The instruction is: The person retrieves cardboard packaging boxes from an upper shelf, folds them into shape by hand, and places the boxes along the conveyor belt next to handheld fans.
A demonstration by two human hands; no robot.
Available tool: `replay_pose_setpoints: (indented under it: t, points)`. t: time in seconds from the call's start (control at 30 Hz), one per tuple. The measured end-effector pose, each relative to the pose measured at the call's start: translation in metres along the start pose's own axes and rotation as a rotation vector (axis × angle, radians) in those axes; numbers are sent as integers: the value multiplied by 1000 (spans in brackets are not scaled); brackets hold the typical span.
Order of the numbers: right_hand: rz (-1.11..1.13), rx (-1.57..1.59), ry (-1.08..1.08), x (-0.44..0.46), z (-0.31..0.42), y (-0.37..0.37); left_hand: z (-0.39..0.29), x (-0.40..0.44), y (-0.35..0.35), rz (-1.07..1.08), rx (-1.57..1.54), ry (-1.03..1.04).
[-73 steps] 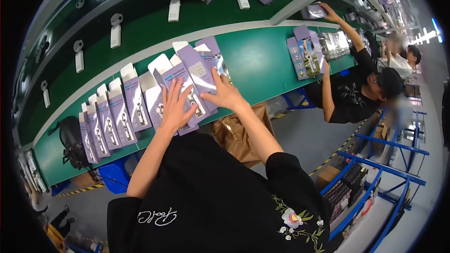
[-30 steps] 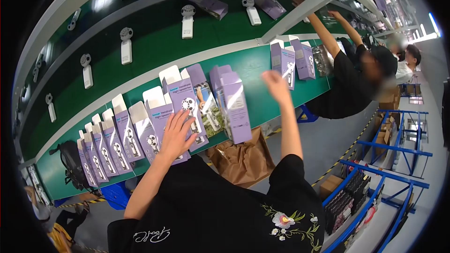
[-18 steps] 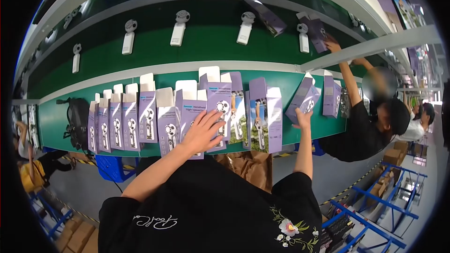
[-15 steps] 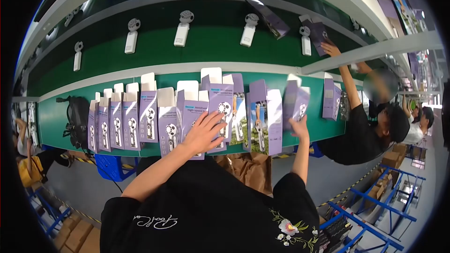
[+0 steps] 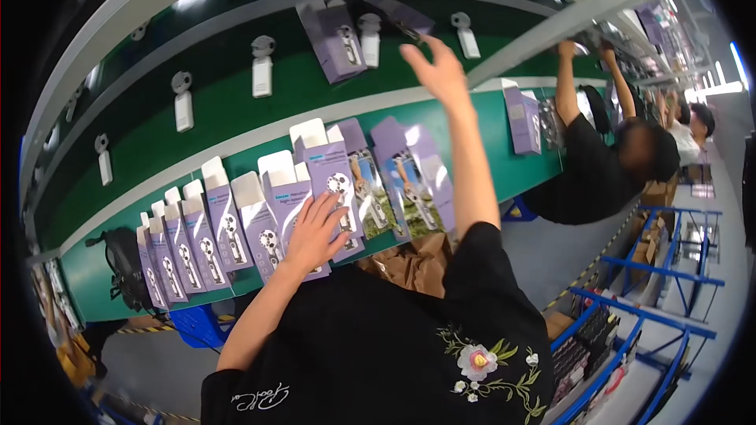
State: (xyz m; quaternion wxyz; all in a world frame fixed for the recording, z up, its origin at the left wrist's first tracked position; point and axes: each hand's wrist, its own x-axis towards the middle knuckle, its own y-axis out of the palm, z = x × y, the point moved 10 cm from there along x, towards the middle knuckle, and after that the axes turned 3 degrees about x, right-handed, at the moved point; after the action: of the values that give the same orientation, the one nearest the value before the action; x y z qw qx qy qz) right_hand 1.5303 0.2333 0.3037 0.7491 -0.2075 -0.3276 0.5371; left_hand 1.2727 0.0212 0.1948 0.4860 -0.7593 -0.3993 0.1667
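My left hand (image 5: 315, 232) lies with its fingers spread across the front of a purple fan box (image 5: 285, 193) in the row on the bench. Beside it is a taller box (image 5: 337, 159) with its white flap up. My right hand (image 5: 439, 71) reaches out over the green belt, thumb and fingers apart. Its fingertips are close to the end of a dark purple flat carton (image 5: 394, 12); I cannot tell whether they touch. On the belt, an open purple box (image 5: 331, 39) stands left of a white handheld fan (image 5: 368, 41).
More handheld fans (image 5: 262, 67) are spaced along the belt. A black bag (image 5: 122, 264) lies at the bench's left end. A co-worker (image 5: 610, 161) works at the right, near another purple box (image 5: 521, 118). A metal rail (image 5: 583, 20) slants overhead; brown paper (image 5: 409, 264) lies below the bench edge.
My right hand has moved from a box on the bench up and over the belt. That box has left its place; an open box now stands by the fan. The view has turned.
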Motion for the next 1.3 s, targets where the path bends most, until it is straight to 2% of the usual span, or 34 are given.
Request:
replay_pose_setpoints:
  t: [0.1, 0.13, 0.17, 0.27, 0.33, 0.37, 0.43, 0.53, 0.57, 0.63, 0.7, 0.77, 0.83, 0.87, 0.93, 1.0, 1.07, 1.17, 1.3]
  points:
    - [-141, 233, 118, -7, -88, -46, -3, -3, 3, 33, -25, 23]
    - [-302, 173, 73, -16, -114, -73, -1, -6, 1, 25, -19, 7]
    - [-468, 81, 147, -28, -171, -102, -1, -6, 0, 26, -18, 3]
    - [-579, -152, 191, -64, -278, -166, -8, 5, 2, 47, -31, 32]
    - [-497, -626, 621, -95, -342, -195, -5, 6, 3, 49, -7, 12]
    - [-501, -638, 637, -103, -349, -212, -3, 10, 6, 51, 5, 2]
    - [-358, -769, 825, -112, -376, -223, -4, 12, 10, 71, -1, -12]
    - [-418, -704, 812, -126, -439, -244, -1, 7, 15, 82, -12, -69]
    - [-354, -463, 616, -125, -498, -241, -4, 6, 17, 97, -18, -55]
    - [-235, -164, 565, -145, -545, -221, -5, 2, 17, 115, -25, -28]
    - [-174, -223, 715, -166, -538, -206, -3, -5, 16, 87, -1, -66]
    - [-158, -338, 741, -180, -502, -188, -12, -10, 19, 118, 11, -4]
    - [38, -505, 774, -189, -440, -172, -7, -9, 23, 124, 11, -26]
    - [50, -518, 790, -206, -439, -163, -5, -9, 26, 128, 11, -22]
    - [36, -143, 446, -212, -408, -130, -8, -9, 27, 142, -13, -11]
    - [7, -31, 506, -253, -364, -111, -14, -8, 18, 125, 12, -7]
    - [119, -194, 387, -281, -320, -73, -12, -5, 14, 101, 46, -6]
    - [74, -224, 479, -309, -247, -41, -12, -10, 27, 181, 286, -1]
    - [76, -203, 574, -320, -206, -28, -17, -6, 14, 138, 169, -52]
